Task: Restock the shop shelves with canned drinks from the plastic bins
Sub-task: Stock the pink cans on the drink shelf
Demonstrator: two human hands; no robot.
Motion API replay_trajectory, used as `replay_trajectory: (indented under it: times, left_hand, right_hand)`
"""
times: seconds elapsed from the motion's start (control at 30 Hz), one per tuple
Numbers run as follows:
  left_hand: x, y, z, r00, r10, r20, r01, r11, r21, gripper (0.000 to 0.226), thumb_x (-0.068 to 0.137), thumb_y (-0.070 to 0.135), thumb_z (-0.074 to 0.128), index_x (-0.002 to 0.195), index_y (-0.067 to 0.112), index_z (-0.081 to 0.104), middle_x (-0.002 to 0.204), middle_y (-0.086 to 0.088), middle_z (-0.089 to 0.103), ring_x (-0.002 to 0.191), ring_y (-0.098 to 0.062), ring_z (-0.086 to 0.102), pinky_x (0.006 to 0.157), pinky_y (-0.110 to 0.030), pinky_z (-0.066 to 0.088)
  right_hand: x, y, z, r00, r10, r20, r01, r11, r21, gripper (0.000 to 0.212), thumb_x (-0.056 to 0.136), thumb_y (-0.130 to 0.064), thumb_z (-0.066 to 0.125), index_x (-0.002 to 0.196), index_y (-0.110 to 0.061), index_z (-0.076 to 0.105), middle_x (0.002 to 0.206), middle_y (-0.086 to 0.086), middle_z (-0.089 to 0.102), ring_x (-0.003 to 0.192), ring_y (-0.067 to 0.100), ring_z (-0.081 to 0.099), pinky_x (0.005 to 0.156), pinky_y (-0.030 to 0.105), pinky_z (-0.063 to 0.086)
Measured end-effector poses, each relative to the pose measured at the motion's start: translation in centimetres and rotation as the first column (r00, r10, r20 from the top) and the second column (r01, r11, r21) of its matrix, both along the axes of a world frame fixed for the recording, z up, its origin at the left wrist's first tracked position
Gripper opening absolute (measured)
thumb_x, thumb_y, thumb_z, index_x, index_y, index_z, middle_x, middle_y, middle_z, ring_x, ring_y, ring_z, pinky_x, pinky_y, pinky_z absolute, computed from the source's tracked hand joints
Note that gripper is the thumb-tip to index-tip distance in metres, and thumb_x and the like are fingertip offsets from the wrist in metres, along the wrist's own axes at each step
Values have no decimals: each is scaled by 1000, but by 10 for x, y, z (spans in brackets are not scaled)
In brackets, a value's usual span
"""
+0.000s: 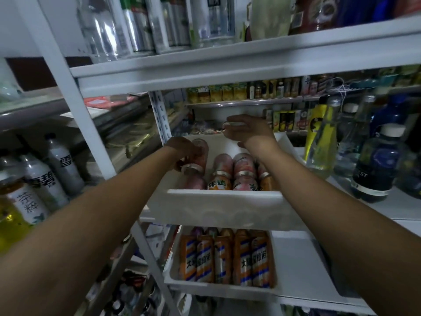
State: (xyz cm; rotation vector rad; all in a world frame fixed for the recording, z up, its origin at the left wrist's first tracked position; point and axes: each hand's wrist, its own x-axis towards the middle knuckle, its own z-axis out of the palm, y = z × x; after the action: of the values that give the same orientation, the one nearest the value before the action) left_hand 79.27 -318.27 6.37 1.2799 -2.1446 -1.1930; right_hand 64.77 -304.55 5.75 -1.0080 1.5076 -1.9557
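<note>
A white plastic bin [218, 201] sits on the middle shelf and holds several pink and orange cans [241, 172] lying on their sides. My left hand [182, 151] grips a pink can [201, 148] at the bin's left side, above another pink can with its silver end [192, 169] facing me. My right hand [246, 131] is raised over the bin's far end, its fingers curled round a small silver-topped can [227, 127] that is mostly hidden. A second white bin [218, 287] on the shelf below holds several orange cans [227, 258].
Clear bottles and tall cans [141, 26] stand on the top shelf. Yellow and blue bottles [323, 137] stand right of the bin. Grey and yellow bottles [45, 176] lean on the left rack. A white upright post [79, 110] runs close to my left arm.
</note>
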Motion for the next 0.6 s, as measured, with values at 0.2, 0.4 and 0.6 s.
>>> replay_trajectory:
  times: [0.2, 0.4, 0.6]
  left_hand:
    - [32, 11, 18, 888, -61, -456, 134, 983, 129, 29, 87, 10, 74, 111, 21, 65, 109, -11, 72, 92, -29, 72, 72, -38, 60]
    - [53, 36, 42, 792, -197, -578, 241, 971, 0, 63, 63, 16, 90, 122, 14, 68, 112, -12, 75, 102, -30, 72, 79, -41, 61]
    - [84, 60, 48, 706, -197, -681, 291, 956, 25, 43, 78, 2, 80, 117, 8, 63, 107, -12, 72, 88, -23, 73, 71, -36, 61]
  right_hand:
    - [7, 8, -2, 998, 7, -55, -2, 996, 91, 31, 87, 3, 71, 115, -12, 71, 85, -12, 74, 71, -1, 69, 62, 19, 50]
    - [41, 23, 15, 985, 164, 63, -167, 984, 55, 40, 91, -16, 73, 129, -14, 63, 106, 3, 74, 99, 30, 71, 80, 35, 59]
    - [80, 37, 27, 938, 334, 91, -334, 943, -11, 37, 92, -23, 71, 128, -14, 64, 115, 11, 74, 98, 26, 73, 83, 36, 62]
